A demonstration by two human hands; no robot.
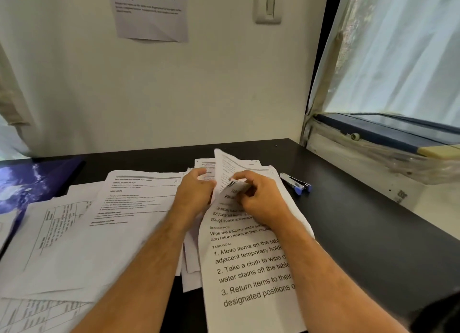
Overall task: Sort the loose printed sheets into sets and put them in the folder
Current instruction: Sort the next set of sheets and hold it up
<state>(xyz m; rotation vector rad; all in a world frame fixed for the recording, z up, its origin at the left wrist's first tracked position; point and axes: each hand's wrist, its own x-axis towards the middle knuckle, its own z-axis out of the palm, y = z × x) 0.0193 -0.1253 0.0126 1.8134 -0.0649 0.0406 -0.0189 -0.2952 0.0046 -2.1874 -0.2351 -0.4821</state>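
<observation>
You face a plain pale wall (pixel 224 83) behind a dark, almost black desk (pixel 361 233). A printed notice (pixel 151 11) hangs on it near the top, its lower corner creased, and a white rocker light switch (pixel 268 6) sits just to its right. On your right, a window (pixel 403 58) with a blue lower frame lets in soft daylight through a sheer white curtain. At your far left hangs pale fabric (pixel 12 96).
</observation>
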